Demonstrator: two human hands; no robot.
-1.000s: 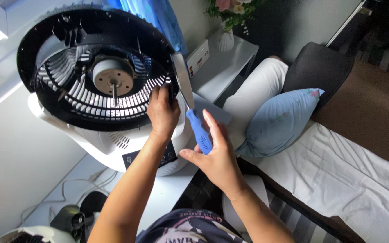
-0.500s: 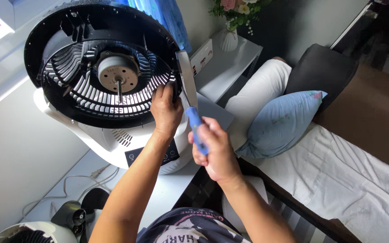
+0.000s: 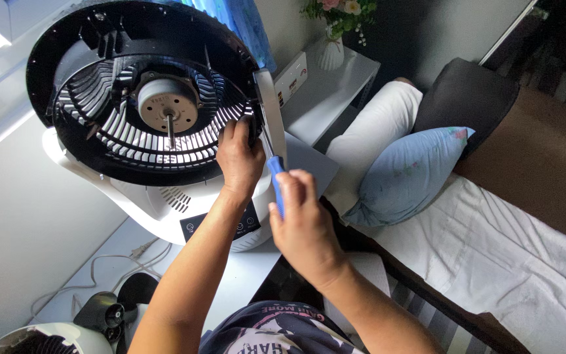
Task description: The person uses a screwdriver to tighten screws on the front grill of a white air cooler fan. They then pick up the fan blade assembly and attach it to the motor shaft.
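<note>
Fan housing (image 3: 99, 39), black and round, stood tilted on a white base (image 3: 165, 210) on the white worktop (image 3: 244, 282); blades off, motor (image 3: 167, 103) and its shaft exposed at the centre of the rear grille (image 3: 152, 147). Left hand (image 3: 238, 157) lay at the housing's right rim, grip closed on the rim edge. Right hand (image 3: 306, 226), below and right of the housing, had its grip closed round a blue-handled screwdriver (image 3: 275, 180); the shaft ran up toward the rim just beside the left hand; tip contact could not be made out. Right of the housing: a light blue pillow (image 3: 407, 177) on a bed (image 3: 512, 262). Above right: a white vase of flowers (image 3: 330, 52).
</note>
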